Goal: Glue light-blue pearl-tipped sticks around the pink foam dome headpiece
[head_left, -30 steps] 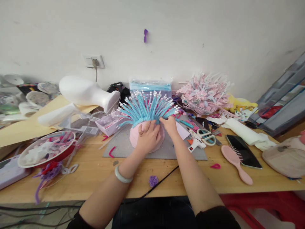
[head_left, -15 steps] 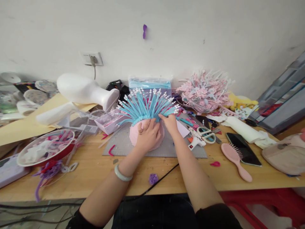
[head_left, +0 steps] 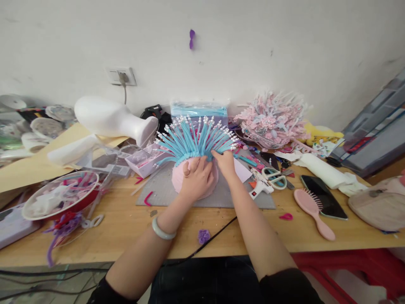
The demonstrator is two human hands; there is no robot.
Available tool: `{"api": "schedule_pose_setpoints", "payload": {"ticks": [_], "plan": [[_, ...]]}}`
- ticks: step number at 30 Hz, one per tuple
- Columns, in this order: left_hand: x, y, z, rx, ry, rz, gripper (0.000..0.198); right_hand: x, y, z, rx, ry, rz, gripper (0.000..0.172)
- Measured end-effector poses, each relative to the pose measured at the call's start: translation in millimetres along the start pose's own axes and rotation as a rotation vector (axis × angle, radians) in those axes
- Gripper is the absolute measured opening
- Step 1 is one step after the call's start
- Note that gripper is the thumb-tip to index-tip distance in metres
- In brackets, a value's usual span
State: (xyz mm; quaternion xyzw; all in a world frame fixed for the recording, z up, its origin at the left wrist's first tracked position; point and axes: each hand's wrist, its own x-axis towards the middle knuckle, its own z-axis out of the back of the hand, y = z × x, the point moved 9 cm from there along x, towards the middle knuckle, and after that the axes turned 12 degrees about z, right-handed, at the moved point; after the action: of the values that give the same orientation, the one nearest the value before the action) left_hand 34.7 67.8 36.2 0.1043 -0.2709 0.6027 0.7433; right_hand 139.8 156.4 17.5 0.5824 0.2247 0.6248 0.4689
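Note:
A pink dome (head_left: 177,180) stands on the grey mat, its far edge fringed with light-blue chenille stems (head_left: 190,141) that fan upward and carry white beads at their tips. My left hand (head_left: 196,176) lies over the dome, fingers bent around its curve, the fingertips close to the stem bases. To the right of the fan, my right hand (head_left: 225,164) is closed in a pinch at the lower right stems. What lies between its fingertips is partly hidden.
Around the grey mat (head_left: 152,185) are a glue gun (head_left: 262,188), scissors (head_left: 275,179), a pink hairbrush (head_left: 311,211), a phone (head_left: 324,196), a bowl of scraps (head_left: 63,196) and a white foam head (head_left: 110,120). A black cable (head_left: 213,237) crosses the table's front.
The camera view has shifted very slightly. Both hands keep nearly the same places on the dome and the blue stems.

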Motion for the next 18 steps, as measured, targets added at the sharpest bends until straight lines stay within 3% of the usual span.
{"api": "schedule_pose_setpoints", "payload": {"ticks": [18], "plan": [[0.0,0.6,-0.4,-0.016,0.001,0.010,0.029,-1.2,-0.6,0.2,0.013,-0.011,-0.012,0.012]]}}
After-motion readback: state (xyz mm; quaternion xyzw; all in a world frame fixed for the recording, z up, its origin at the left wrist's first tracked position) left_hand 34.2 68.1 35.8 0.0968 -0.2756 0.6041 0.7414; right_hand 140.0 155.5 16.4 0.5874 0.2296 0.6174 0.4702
